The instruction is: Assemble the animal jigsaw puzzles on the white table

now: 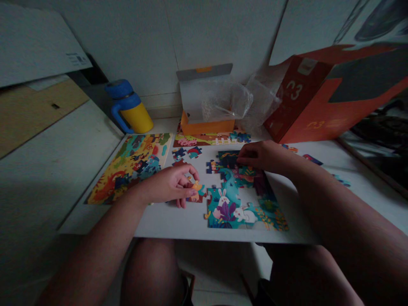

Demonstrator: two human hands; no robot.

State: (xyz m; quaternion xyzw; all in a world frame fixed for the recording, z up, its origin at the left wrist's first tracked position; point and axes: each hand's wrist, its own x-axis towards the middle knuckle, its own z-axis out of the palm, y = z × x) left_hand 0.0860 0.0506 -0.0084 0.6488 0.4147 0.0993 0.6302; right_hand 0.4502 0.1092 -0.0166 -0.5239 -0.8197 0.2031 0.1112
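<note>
A partly joined jigsaw puzzle with white rabbits, a teal animal and dark leaves lies on the white table; a gap shows in its middle. My left hand is closed, thumb and fingers pinching a puzzle piece with an orange figure, beside the puzzle's left edge. At the puzzle's far side, my right hand has its fingertips pressed together on the dark top pieces. What lies under those fingertips is hidden. Loose puzzle pieces lie beyond my left hand.
Left stands a yellow picture puzzle, with a blue and yellow jug behind it. At the back are an opened orange box, clear plastic wrap and a large orange carton. More loose pieces lie right. The table's front edge is near my knees.
</note>
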